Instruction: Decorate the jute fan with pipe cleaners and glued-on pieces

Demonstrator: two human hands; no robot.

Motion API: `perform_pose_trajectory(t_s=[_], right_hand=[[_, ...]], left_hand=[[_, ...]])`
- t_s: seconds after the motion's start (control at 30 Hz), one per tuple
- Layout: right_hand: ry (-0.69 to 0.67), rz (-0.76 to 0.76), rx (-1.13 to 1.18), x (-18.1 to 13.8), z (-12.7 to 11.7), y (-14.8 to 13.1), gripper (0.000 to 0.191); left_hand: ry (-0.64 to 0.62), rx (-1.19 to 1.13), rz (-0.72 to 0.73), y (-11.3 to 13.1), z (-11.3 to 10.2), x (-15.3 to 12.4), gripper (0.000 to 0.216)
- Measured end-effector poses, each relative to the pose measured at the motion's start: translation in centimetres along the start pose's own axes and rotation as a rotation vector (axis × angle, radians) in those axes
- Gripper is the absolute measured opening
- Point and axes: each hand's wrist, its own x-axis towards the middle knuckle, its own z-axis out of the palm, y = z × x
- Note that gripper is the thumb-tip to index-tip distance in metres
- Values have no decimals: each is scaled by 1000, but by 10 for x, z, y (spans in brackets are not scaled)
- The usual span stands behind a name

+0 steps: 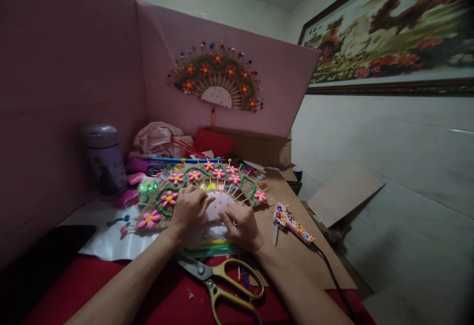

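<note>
A craft fan [196,170] of brown twine, wooden sticks, pink flowers and a wavy green cord leans up before me. Its base is a white half-circle with dots [217,205]. My left hand [189,210] is closed at the left side of that half-circle, fingers curled and fingertips partly hidden. At its lower right edge, my right hand [241,225] is closed too, thumb and forefinger pinched together. Below both hands lies a pair of scissors with gold handles [222,278], blades pointing left. Green and yellow strips [213,248] lie just under the fan.
A flower-patterned glue gun [294,224] with a black cord rests on cardboard [311,256] at right. A purple tumbler [104,162] stands left, near craft supplies and pink cloth [159,137]. A second decorated fan [217,80] hangs on the pink panel [281,78] behind.
</note>
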Motion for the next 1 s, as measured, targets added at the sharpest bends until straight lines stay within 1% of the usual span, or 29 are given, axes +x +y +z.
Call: perform_pose_trajectory(t_s=[0.07,0.1,0.23,0.3,0.33,0.43,0.8,1.0], right_hand=[[4,-3,-13,1,0,0,29],[8,-1,-16,1,-1,0,30],[38,4,-4,1,-1,1,28],[59,6,4,2,-1,1,28],[72,8,1,2,-2,1,28],[99,16,-18,2,-2,2,28],[108,-3,-31,3,-2,2,28],[77,-3,-29,2,-2,3,30]], left_hand=[[-31,-4,24,0,1,0,10],[-51,-5,48,1,1,0,9],[-159,38,146,7,2,-3,41],[-201,83,157,9,2,-5,51],[-213,105,162,9,2,-5,52],[-217,148,184,8,3,-7,53],[-208,180,203,9,0,-6,45],[-211,184,203,9,-1,-7,45]])
